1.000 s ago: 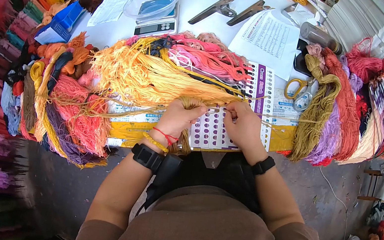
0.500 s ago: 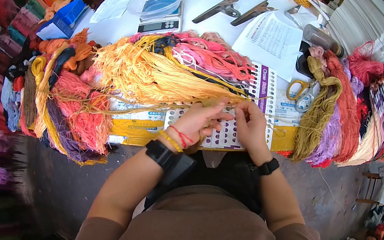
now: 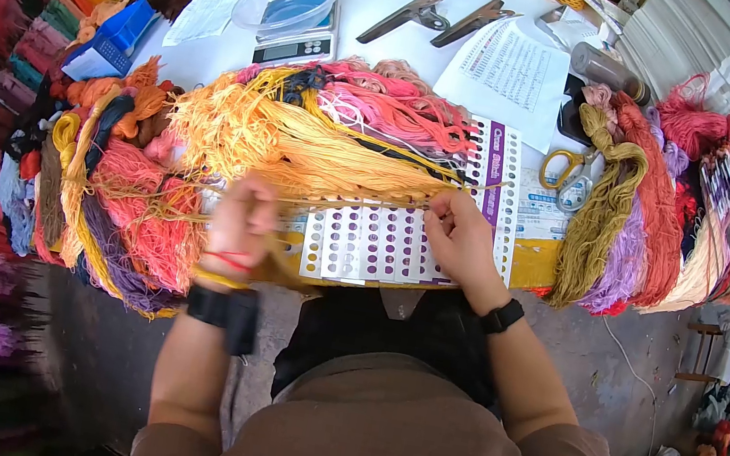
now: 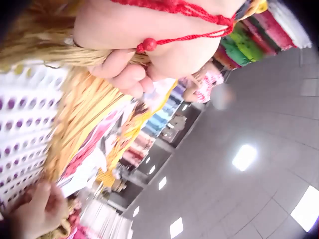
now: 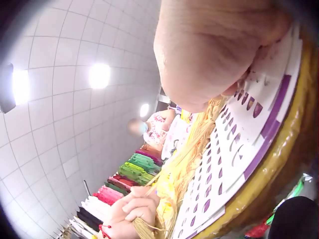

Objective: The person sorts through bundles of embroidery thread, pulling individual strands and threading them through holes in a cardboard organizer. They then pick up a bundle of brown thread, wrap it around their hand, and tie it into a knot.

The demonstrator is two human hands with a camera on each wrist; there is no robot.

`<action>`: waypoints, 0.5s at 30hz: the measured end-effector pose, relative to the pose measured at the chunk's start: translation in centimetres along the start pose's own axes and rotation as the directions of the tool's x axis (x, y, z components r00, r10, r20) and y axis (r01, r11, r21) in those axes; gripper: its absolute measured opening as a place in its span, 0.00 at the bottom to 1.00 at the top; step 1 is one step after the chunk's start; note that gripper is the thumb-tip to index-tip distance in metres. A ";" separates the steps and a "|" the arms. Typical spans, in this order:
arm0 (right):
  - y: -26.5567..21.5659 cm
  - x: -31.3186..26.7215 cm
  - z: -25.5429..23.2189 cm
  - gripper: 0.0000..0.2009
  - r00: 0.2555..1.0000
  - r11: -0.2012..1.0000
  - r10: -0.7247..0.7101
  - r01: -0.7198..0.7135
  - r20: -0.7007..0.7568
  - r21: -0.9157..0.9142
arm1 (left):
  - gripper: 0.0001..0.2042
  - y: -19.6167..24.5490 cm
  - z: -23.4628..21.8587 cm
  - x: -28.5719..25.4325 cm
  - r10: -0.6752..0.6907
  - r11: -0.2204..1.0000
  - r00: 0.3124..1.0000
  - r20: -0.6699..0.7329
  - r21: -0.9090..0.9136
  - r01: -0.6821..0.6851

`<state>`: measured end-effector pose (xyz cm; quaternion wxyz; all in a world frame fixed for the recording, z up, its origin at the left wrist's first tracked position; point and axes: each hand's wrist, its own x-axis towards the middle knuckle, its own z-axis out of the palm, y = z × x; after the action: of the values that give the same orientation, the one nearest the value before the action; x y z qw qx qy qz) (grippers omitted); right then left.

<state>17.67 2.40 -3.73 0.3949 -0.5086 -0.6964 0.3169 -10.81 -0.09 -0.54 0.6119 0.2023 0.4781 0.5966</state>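
Note:
My left hand, blurred in the head view, is at the left of a white punched card. Its fingers curl round a hank of olive-brown thread, as the left wrist view shows. Strands of this thread stretch across the card toward my right hand. There, thumb and forefinger pinch together at the thread over the card's right part. The right wrist view hides those fingertips behind the palm. Just beyond both hands lies a thick bundle of yellow-orange thread.
Pink thread lies behind the yellow bundle. Scissors rest beside an olive hank at the right. Farther back are a digital scale, two black clips and a printed sheet. More coloured hanks drape over the left edge.
My left hand was beside the right one, then loosened with fingers spread; now it is farther left, gripping the olive-brown thread. My right hand has stayed nearly in place.

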 end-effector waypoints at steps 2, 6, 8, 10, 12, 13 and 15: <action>0.0 0.0 0.0 0.08 1.000 1.000 0.000 0.000 0.009 -0.008 | 0.07 4.3 -5.6 0.4 0.102 0.994 0.994 -0.030 -0.026 -0.103; 0.0 -0.1 0.2 0.08 1.000 0.999 -0.011 0.011 -0.008 -0.032 | 0.09 11.7 -12.3 -0.8 0.510 0.859 0.700 -0.499 0.339 -0.384; 0.1 0.0 0.2 0.08 0.999 0.999 -0.022 0.022 -0.023 -0.033 | 0.10 11.6 -12.2 -1.4 0.506 0.857 0.699 -0.506 0.386 -0.342; 0.0 0.1 0.2 0.07 0.997 0.997 0.071 -0.071 0.000 0.036 | 0.13 10.1 -9.0 -3.1 0.429 0.872 0.776 -0.462 0.436 -0.223; -0.4 0.3 0.1 0.07 0.996 0.994 0.086 -0.085 0.000 0.068 | 0.16 7.0 -5.5 -4.0 0.331 0.866 0.899 -0.288 0.472 -0.168; -0.5 0.4 0.1 0.07 0.993 0.989 0.114 -0.115 0.018 0.089 | 0.17 5.7 -3.0 -4.9 0.234 0.894 0.942 -0.239 0.433 -0.112; -1.2 0.3 0.1 0.06 0.989 0.984 0.139 -0.143 0.039 0.105 | 0.16 3.3 -0.1 -5.3 0.019 0.947 1.000 -0.006 0.320 -0.016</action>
<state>16.99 2.35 -2.65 0.3872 -0.5294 -0.6467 0.3893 -11.81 -4.33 3.91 0.5636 0.3002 0.5694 0.5177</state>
